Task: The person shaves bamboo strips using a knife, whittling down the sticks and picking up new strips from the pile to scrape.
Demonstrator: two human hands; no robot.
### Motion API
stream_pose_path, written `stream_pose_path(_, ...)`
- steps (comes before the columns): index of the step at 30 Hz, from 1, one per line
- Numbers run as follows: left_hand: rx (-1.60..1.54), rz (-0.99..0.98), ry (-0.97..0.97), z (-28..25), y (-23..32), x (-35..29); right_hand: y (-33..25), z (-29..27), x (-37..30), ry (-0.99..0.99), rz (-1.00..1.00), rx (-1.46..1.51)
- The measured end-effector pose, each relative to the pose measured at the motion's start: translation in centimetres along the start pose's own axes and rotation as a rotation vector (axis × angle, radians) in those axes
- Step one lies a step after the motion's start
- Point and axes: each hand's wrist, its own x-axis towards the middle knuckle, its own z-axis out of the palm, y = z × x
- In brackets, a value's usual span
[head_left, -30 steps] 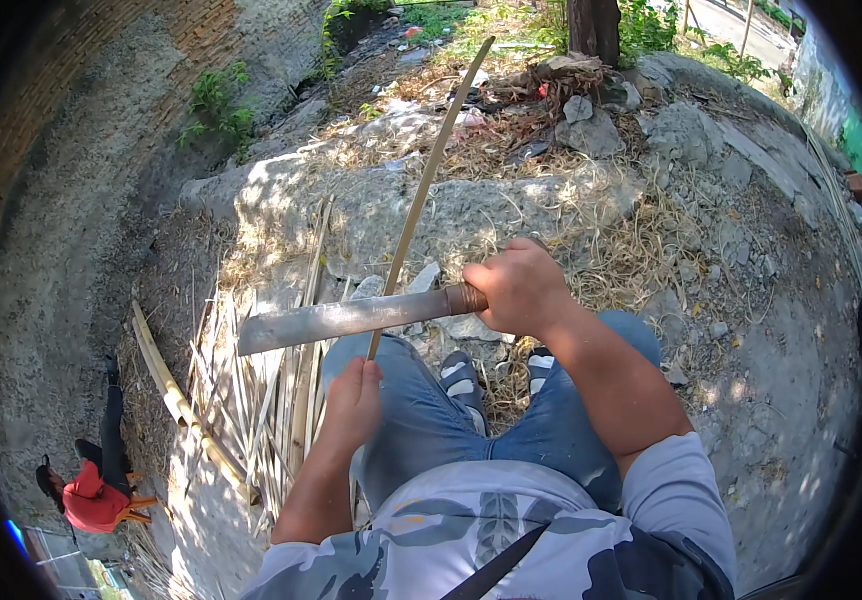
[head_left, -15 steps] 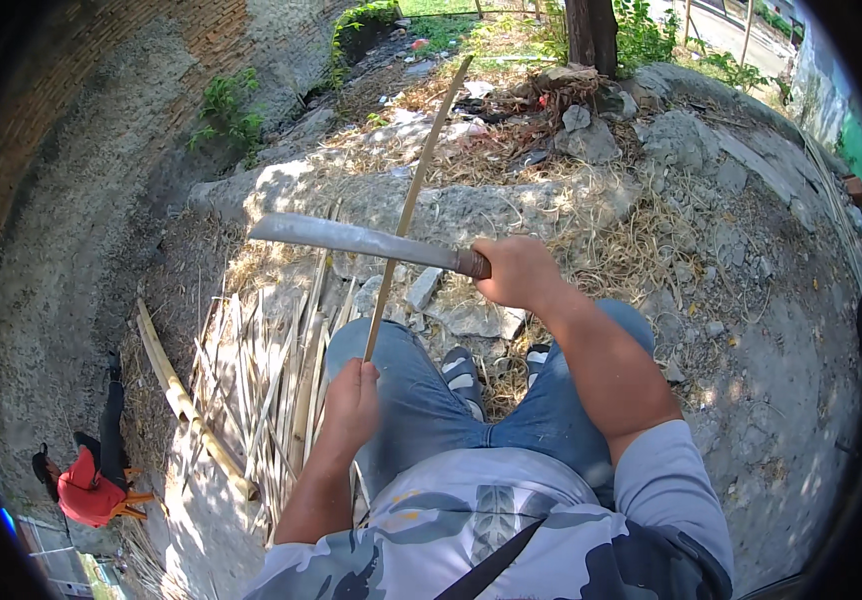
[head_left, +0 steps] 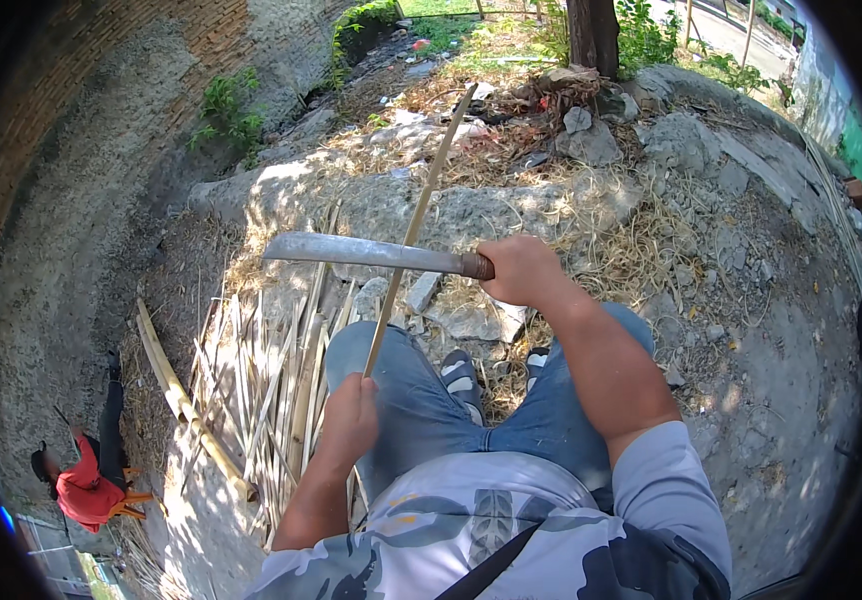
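A long, thin bamboo strip (head_left: 429, 190) slants up and away from my left hand (head_left: 351, 415), which is closed around its near end beside my left knee. My right hand (head_left: 521, 270) is wrapped round the brown handle of a machete (head_left: 361, 252). Its broad grey blade points left and lies across the strip, over the strip's middle part. From this view I cannot tell how firmly blade and strip touch. Below and left, a pile of split bamboo strips (head_left: 269, 385) lies on the ground beside my left leg.
Bamboo poles (head_left: 186, 400) lie left of the pile. Further left, a person in a red top (head_left: 89, 490) sits on a wooden stool. Broken concrete (head_left: 471, 318) and dry shavings (head_left: 591, 245) cover the ground ahead. A tree trunk (head_left: 592, 38) stands beyond, and a brick wall (head_left: 101, 70) rises at left.
The bamboo strip has come slightly nearer, its far tip lower. My right hand and the machete have shifted a little right, the blade tip lower. The person in red has raised an arm.
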Motion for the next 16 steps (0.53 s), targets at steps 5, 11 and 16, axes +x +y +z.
stream_pose_path(5, 0.007, -0.002, 0.003, 0.7, 0.9, 1.0, -1.5, 0.7, -0.1, -0.089, -0.105, -0.01)
stream_pose_path(11, 0.088, -0.005, -0.046, 0.1, 0.6, 0.6, -1.5, -0.2, -0.2, -0.105, -0.264, -0.137)
stream_pose_path(16, 0.138, 0.001, -0.089, -1.4, 1.0, -0.2, 1.7, -0.6, 0.5, -0.066, 0.145, 0.031)
